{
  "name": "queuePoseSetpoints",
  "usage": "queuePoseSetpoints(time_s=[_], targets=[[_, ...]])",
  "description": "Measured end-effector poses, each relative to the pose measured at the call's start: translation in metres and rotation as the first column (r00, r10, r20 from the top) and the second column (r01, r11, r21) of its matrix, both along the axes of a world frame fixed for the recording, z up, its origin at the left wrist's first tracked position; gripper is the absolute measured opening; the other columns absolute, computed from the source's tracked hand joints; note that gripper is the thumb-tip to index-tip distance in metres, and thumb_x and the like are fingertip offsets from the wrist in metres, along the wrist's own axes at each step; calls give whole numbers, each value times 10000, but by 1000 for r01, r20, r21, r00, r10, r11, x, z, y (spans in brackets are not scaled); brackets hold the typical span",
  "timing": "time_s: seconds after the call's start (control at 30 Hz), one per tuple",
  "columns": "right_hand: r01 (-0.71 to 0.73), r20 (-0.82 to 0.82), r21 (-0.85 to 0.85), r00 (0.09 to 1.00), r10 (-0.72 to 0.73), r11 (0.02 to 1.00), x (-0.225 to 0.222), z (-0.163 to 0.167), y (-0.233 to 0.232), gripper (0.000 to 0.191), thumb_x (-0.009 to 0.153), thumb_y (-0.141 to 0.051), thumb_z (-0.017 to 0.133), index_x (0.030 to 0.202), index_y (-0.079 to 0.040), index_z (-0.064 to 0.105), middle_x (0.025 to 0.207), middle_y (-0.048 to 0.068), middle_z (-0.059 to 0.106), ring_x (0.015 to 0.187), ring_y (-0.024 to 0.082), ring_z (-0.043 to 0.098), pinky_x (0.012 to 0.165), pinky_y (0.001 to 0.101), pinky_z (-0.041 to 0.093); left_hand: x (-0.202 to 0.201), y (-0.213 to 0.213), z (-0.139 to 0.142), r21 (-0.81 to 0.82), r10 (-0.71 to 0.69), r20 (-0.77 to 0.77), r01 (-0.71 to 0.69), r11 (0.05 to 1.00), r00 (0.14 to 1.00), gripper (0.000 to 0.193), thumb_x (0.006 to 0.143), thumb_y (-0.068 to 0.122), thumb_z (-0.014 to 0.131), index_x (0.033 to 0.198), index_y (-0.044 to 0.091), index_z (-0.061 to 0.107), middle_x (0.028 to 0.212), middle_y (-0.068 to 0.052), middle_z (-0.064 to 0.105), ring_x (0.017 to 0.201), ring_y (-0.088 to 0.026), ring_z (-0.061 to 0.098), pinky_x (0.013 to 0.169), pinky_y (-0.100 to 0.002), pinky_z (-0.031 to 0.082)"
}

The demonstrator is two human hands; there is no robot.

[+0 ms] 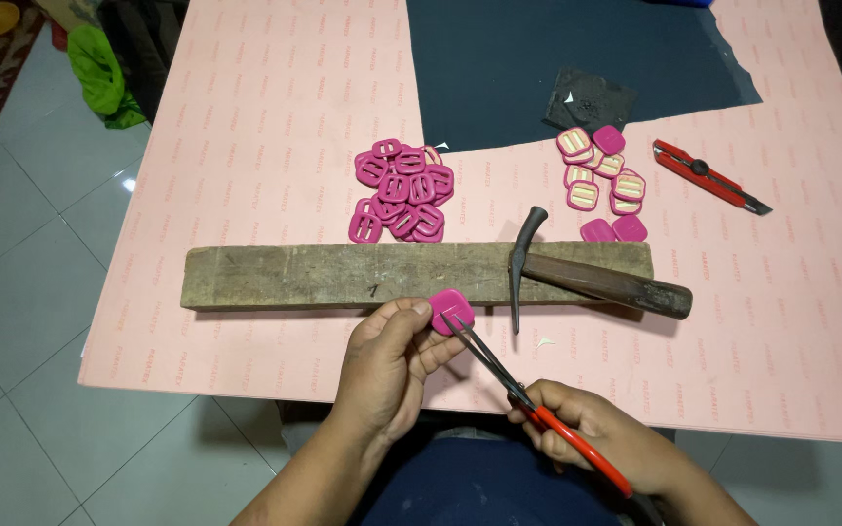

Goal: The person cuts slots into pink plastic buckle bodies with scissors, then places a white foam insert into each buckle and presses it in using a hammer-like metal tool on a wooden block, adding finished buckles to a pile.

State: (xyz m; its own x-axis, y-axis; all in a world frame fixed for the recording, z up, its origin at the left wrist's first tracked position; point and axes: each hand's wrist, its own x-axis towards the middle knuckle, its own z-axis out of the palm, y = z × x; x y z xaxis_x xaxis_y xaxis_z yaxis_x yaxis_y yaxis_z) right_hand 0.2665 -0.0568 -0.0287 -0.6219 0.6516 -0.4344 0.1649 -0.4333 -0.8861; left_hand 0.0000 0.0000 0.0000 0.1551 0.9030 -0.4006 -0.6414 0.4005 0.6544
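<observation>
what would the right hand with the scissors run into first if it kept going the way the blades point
The right hand aims its scissors up and left. The tips already meet the pink buckle piece pinched in the left hand. Beyond that lies the wooden block, though depth is unclear.

Before you a wooden block (pixel 343 276) lies across the pink sheet (pixel 246 146). A hammer (pixel 577 273) rests on its right end, head hanging over the near edge. Beyond the block you have a heap of pink buckles (pixel 401 190), and to the right a smaller group of covered pieces (pixel 601 175). A red utility knife (pixel 711 176) lies further right. A dark sheet (pixel 538 58) tops the pink, bearing a black scrap (pixel 589 99).
</observation>
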Motion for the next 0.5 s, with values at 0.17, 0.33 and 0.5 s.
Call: queuePoseSetpoints(time_s=[0.17,0.33,0.5], targets=[[-33,-9,-24,999,33,999,5,4,6,546,904,-485,677,1204,-31,632,871,9,593,718,91,548,636,255,503,-5,4,5,-98,-20,16,22,995,1000,195,978,128,538,1003,-38,637,972,-174,723,890,-230,720,861,-408,614],[-45,-135,-53,990,37,998,8,0,11,659,903,-564,673,1191,27,632,814,25,581,670,89,555,592,236,482,-9,3,4,-52,-38,32,40,998,999,164,977,104,528,972,-25,628,956,-158,719,872,-209,728,825,-385,622],[-12,-271,-37,963,2,999,7,-4,9,770,898,-637,652,1176,80,634,755,47,579,613,107,569,552,234,487,-9,2,1,12,-73,32,72,997,997,118,995,92,566,941,-1,614,927,-130,705,838,-187,727,792,-359,644]])
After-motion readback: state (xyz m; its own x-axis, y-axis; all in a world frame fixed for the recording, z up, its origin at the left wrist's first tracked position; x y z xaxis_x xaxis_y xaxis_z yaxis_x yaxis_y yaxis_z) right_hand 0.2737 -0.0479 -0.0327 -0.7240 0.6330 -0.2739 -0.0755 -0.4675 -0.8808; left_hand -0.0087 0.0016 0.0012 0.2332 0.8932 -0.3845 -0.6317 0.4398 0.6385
